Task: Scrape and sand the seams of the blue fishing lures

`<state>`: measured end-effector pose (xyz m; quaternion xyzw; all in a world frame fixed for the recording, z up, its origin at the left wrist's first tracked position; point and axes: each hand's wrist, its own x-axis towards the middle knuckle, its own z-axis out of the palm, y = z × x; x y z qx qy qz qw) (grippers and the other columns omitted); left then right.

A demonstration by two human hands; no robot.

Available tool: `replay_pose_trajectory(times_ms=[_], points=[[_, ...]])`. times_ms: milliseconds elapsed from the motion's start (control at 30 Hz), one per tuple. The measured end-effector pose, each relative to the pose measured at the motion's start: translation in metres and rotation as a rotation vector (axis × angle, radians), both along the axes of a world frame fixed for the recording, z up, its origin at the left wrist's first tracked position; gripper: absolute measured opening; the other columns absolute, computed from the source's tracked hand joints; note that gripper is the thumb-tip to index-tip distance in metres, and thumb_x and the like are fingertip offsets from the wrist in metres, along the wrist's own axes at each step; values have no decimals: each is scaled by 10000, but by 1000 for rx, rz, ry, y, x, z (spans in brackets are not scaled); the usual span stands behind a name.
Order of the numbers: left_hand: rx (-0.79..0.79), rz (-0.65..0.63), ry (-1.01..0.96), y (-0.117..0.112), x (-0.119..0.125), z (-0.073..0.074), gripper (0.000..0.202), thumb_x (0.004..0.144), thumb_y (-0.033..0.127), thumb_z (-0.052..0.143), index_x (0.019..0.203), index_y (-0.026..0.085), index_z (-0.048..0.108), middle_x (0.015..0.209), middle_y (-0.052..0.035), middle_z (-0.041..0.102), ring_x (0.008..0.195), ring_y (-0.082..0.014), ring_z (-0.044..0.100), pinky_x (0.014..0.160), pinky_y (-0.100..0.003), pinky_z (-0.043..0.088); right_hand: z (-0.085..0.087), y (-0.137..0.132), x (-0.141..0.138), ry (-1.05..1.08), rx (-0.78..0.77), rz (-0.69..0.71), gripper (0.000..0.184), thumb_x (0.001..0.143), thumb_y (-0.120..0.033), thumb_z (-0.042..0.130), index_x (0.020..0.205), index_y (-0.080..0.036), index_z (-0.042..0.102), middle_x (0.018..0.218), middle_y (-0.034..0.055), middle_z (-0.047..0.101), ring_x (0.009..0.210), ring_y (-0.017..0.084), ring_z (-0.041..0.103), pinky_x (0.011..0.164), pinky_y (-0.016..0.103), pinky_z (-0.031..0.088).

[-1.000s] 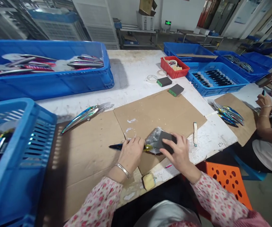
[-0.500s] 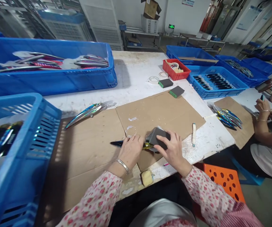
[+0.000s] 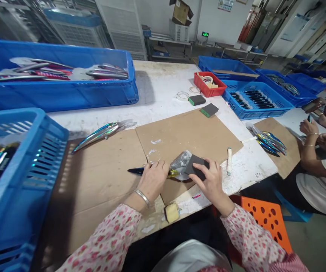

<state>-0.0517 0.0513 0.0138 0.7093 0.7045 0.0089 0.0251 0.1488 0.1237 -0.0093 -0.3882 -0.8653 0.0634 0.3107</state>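
A dark fishing lure with a yellow-green end [image 3: 173,173] lies on the cardboard, its middle covered by my left hand [image 3: 155,177], whose fingers are closed over it. Clear lip material [image 3: 182,162] juts from the lure's right end. My right hand [image 3: 210,177] grips a dark grey sanding block [image 3: 196,166] at the right side of that clear lip; whether the two touch I cannot tell. Left of my hands, a silver-blue lure [image 3: 102,133] rests on the cardboard sheet [image 3: 109,162].
Blue crates [image 3: 95,92] of lures stand left; a blue basket [image 3: 261,111] and red tray [image 3: 210,90] are at the back right. Two spare sanding blocks [image 3: 209,110] and a yellow sponge [image 3: 171,212] lie on the table. A co-worker's hands [image 3: 309,128] are at far right.
My right hand and the sanding block have slid right, away from my left hand, uncovering more of the clear lip. My left hand stays on the lure. The view has shifted slightly.
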Motion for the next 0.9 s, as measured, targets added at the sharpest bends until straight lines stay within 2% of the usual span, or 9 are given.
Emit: replay_pose_trajectory(times_ms=[100,233,433,633,800,900], points=[[-7,1,11,0,0,2,311,858,20,322,972,130,591,954,-122,628,950,-269,589,787,-406,433,2,1,-10,-36,-5,39,301,844,-496,658,1071,-300,687,1200,93,533,1065,270,484,870,406,381],[-24,0,14,0,2,3,311,835,2,339,951,138,594,943,-111,635,922,-259,594,785,-401,430,1,0,-7,-21,-3,39,293,872,-472,630,1084,-278,683,1183,105,528,1066,267,484,874,403,391],[35,10,9,-2,2,-3,308,864,34,313,940,143,591,920,-118,628,934,-271,585,794,-402,413,0,0,-17,-52,1,41,295,863,-489,635,1084,-299,681,1201,100,523,1065,276,482,859,411,393],[76,-20,-15,-3,2,-6,282,869,41,331,894,156,587,880,-95,628,878,-251,588,786,-389,409,-4,-3,3,0,1,33,294,905,-472,579,1090,-263,672,1158,106,526,1051,266,496,871,414,405],[69,-6,23,-4,1,-4,284,868,37,326,926,149,580,921,-99,634,900,-253,587,799,-395,410,-2,-1,-19,-26,3,37,305,861,-497,635,1080,-290,683,1191,104,526,1064,277,487,871,421,396],[65,-27,20,-4,1,-2,287,859,23,329,910,150,582,904,-93,636,879,-248,590,777,-388,419,-5,0,-9,-3,-10,66,310,878,-476,621,1110,-276,670,1206,106,515,1079,268,487,882,411,403]])
